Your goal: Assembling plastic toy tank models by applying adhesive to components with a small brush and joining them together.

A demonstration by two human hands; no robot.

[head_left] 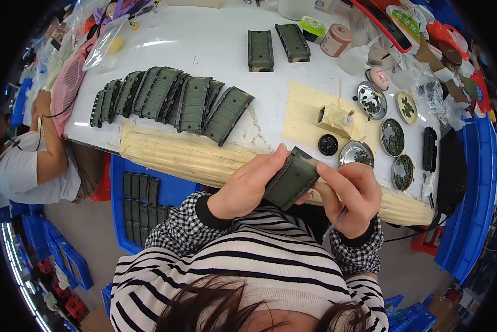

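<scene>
My left hand [240,191] is closed round one side of a dark green, ribbed, slightly curved plastic panel [291,180], held tilted in front of my chest. Bent fingers of my right hand [352,202] touch the panel's right edge, and a thin grey stick-like tool [336,222] sticks out from between them. The tip of that tool is hidden. On the table to the left, a row of similar green panels [193,105] leans and overlaps. Two more, a green panel [260,51] and a camouflage-edged panel [293,42], lie at the back.
Small round dishes [393,137] with dark green bits stand at the right, beside a black cap [328,145] and a tape-wrapped holder [337,120]. Yellowish padding [187,157] lines the table's front edge. A blue crate [171,188] holds panels below left; another person's arm [48,133] is farther left.
</scene>
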